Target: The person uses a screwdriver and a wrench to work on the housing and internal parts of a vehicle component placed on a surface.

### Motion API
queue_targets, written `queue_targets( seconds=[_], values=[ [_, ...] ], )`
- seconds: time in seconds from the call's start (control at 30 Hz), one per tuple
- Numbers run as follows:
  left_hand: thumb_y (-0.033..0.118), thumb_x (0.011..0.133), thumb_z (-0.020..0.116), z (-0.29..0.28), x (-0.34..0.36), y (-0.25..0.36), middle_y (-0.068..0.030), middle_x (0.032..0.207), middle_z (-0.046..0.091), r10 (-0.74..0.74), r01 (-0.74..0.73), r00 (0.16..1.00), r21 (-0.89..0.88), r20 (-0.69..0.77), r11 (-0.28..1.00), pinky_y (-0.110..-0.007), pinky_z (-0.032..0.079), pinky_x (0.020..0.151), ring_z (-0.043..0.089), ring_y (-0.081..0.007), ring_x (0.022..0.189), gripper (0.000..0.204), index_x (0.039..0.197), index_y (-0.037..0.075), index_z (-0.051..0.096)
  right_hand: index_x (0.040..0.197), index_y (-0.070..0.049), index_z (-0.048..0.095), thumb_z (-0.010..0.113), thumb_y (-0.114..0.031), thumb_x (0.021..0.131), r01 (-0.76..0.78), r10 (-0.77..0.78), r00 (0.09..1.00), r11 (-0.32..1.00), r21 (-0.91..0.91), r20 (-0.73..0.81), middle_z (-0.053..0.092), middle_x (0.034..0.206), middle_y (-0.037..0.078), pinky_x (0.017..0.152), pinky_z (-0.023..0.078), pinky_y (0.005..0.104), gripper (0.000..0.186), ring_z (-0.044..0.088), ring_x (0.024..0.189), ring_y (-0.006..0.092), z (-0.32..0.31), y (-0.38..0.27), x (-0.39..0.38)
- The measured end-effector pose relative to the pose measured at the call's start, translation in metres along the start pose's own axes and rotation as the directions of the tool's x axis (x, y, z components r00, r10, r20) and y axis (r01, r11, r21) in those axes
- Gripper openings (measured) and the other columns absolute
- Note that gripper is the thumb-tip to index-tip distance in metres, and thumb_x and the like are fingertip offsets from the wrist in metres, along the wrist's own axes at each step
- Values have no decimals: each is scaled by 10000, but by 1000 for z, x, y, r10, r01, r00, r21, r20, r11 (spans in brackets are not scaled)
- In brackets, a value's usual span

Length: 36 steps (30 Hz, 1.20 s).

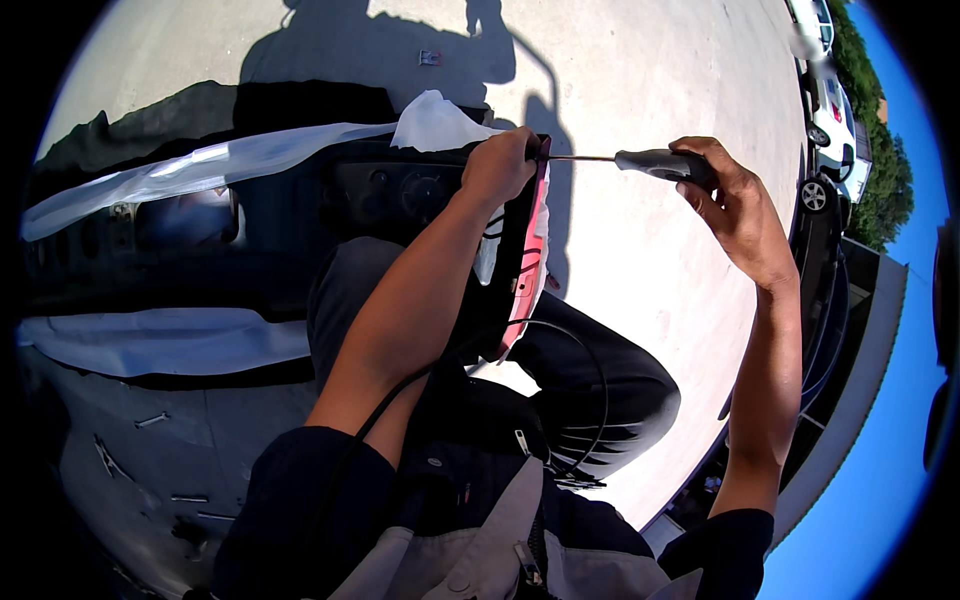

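Observation:
A screwdriver (655, 162) with a thick dark handle is gripped by my right hand (738, 205). Its thin shaft points left, and the tip meets the upper end of a pink-red edge (533, 255). That edge belongs to a long dark panel (290, 262), which resembles a car door. Right at the screwdriver's tip, my left hand (500, 165) is closed with curled fingers on the panel's upper corner. Whatever its fingertips pinch is hidden. White sheeting (200, 165) runs along the panel's far side, with a white bunched piece (440, 122) beside my left hand.
More white sheeting (170, 340) lies along the near side. Several metal tools, including a wrench (152, 420), rest on a grey surface at lower left. A black cable (600, 375) loops over my lap. Parked vehicles (825, 110) line the right; a small packet (430, 58) lies on the pavement.

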<state>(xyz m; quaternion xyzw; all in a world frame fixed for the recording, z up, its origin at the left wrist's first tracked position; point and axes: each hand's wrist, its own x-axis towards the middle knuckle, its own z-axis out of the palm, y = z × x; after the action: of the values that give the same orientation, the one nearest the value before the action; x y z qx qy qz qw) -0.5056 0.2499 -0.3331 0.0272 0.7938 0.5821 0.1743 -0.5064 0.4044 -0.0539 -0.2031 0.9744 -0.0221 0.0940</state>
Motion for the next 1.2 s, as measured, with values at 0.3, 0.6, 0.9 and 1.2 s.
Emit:
queue_targets(
  seconds=[0.3, 0.6, 0.9, 1.2],
  values=[
    [123, 843, 711, 5, 5, -12, -152, 961, 739, 30, -31, 999, -55, -20, 998, -387, 550, 784, 720, -310, 848, 281, 1111, 40, 692, 892, -49, 691, 608, -439, 979, 2, -13, 994, 996, -93, -111, 588, 561, 65, 494, 415, 323, 409, 539, 475, 187, 11, -5, 8],
    [135, 841, 720, 7, 5, -15, -158, 967, 739, 85, -86, 994, -8, -64, 996, -398, 542, 815, 713, -329, 894, 263, 1084, 37, 694, 1046, -48, 638, 586, -431, 994, 30, -29, 999, 998, -51, 25, 721, 726, 99, 554, 494, 355, 390, 679, 592, 230, -3, -9, 2],
    [161, 845, 695, 4, 6, -12, -180, 1013, 732, 47, -48, 999, -49, -13, 998, -449, 535, 868, 695, -370, 969, 274, 1095, 50, 686, 983, -62, 657, 588, -392, 1002, 62, -71, 994, 992, -114, -81, 697, 689, 94, 592, 528, 338, 337, 674, 591, 233, 2, -10, 3],
    [120, 842, 710, 4, 6, -15, -156, 1031, 737, 47, -48, 999, -36, -16, 998, -395, 532, 869, 706, -332, 958, 293, 1119, 32, 677, 893, -53, 651, 597, -399, 996, -61, 62, 998, 985, -164, 2, 642, 636, 86, 588, 524, 334, 365, 652, 593, 247, 0, -13, 6]
  ],
)
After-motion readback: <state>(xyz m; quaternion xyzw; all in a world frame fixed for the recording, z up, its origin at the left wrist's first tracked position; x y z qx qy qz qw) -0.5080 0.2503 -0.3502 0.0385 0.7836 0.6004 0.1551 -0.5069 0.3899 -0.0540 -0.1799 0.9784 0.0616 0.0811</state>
